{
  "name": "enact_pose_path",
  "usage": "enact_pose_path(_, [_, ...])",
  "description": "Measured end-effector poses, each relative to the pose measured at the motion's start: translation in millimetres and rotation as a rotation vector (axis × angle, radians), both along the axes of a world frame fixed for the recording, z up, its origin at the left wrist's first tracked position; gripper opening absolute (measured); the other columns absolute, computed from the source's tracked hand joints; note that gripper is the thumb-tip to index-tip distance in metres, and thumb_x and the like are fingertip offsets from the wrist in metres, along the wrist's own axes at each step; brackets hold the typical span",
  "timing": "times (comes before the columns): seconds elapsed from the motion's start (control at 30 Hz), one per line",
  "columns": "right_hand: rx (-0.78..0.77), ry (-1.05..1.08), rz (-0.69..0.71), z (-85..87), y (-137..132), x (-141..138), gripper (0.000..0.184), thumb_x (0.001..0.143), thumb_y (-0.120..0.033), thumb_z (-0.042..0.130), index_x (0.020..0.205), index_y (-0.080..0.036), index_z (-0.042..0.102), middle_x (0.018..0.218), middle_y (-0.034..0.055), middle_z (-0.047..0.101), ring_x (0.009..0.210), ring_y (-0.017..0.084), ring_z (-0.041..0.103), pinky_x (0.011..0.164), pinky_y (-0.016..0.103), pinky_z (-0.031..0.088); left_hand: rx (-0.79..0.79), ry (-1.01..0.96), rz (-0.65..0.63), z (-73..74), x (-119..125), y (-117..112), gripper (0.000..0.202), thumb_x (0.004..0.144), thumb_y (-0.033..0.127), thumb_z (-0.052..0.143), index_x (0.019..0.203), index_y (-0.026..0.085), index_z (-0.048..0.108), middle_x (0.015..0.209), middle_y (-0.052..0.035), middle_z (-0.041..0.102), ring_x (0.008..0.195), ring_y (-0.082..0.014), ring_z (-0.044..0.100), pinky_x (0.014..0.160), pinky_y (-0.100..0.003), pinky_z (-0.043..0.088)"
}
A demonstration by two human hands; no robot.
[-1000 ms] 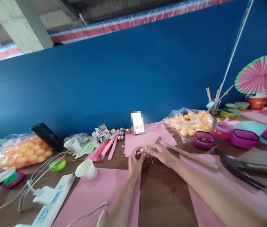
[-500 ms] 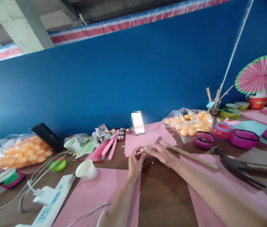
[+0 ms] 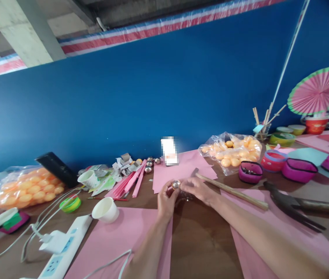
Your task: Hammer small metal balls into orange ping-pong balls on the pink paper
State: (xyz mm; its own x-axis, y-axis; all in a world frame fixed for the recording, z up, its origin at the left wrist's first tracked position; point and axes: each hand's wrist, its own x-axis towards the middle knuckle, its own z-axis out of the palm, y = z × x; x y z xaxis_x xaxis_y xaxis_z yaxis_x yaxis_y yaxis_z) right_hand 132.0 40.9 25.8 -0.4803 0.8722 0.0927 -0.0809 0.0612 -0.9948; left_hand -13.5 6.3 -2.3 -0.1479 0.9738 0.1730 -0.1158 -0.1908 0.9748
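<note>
Work is centred on one shiny ball [image 3: 176,185], which is held up over the brown table [image 3: 205,240], just at the near edge of the far pink sheet [image 3: 179,170]. It is pinched between thumb and fingertips of the left hand [image 3: 166,199]. The fingers of the right hand [image 3: 196,188] are curled inward, nearly closed, right beside the ball; whether the ball or some small part is gripped there cannot be told. Below the hands, a clear, glinting thing [image 3: 187,197] is partly hidden. This one piece appears to be midway through handling, since both hands are brought together at it and it has not been set down. Farther left, a cluster of shiny balls [image 3: 148,169] has been laid beside the pink strips [image 3: 125,184]; these may be finished ones or ones left to be done. Many orange balls are left bagged, in the left bag [image 3: 32,189] and the right bag [image 3: 226,162].
</note>
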Motion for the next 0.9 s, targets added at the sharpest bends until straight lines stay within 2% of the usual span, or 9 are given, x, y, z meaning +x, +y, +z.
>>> enact_pose_path(0.3, [-0.097,0.06,-0.023,4.4,-2.0,-0.1,0.029,0.058,-0.039,0.07,0.07,-0.015,0.06,0.074,0.0017,0.063,0.069,0.014,0.056,0.069,0.029,0.043,-0.004,0.036,0.015,1.9,1.6,-1.7,0.045,0.068,0.024,0.064,0.111,0.016,0.052,0.096,-0.0091,0.065,0.089,-0.0212,0.061,0.077,-0.033,0.049])
enact_pose_path(0.47, [-0.082,0.092,-0.028,0.1,0.1,-0.3,0.026,0.059,-0.035,0.07,0.071,-0.016,0.057,0.073,-0.0008,0.063,0.067,0.013,0.056,0.067,0.027,0.042,-0.004,0.041,0.016,2.0,1.9,-2.4,0.044,0.069,0.023,0.063,0.111,0.017,0.052,0.097,-0.0086,0.065,0.087,-0.0205,0.061,0.075,-0.031,0.049])
enact_pose_path(0.67, [-0.052,0.047,-0.028,-3.1,2.0,1.2,0.029,0.059,-0.039,0.069,0.074,-0.016,0.058,0.076,0.0006,0.064,0.072,0.015,0.057,0.07,0.029,0.042,-0.029,0.004,0.011,4.1,3.2,-3.5,0.045,0.067,0.023,0.064,0.11,0.017,0.053,0.095,-0.0078,0.066,0.085,-0.0201,0.062,0.072,-0.03,0.05])
enact_pose_path(0.9, [-0.03,0.017,-0.06,-3.2,1.8,1.6,0.032,0.058,-0.041,0.069,0.073,-0.017,0.054,0.075,0.0002,0.062,0.07,0.016,0.057,0.067,0.029,0.042,-0.036,-0.008,0.024,1.6,2.9,-2.3,0.048,0.065,0.026,0.067,0.11,0.016,0.054,0.092,-0.0082,0.067,0.083,-0.0207,0.063,0.071,-0.03,0.051])
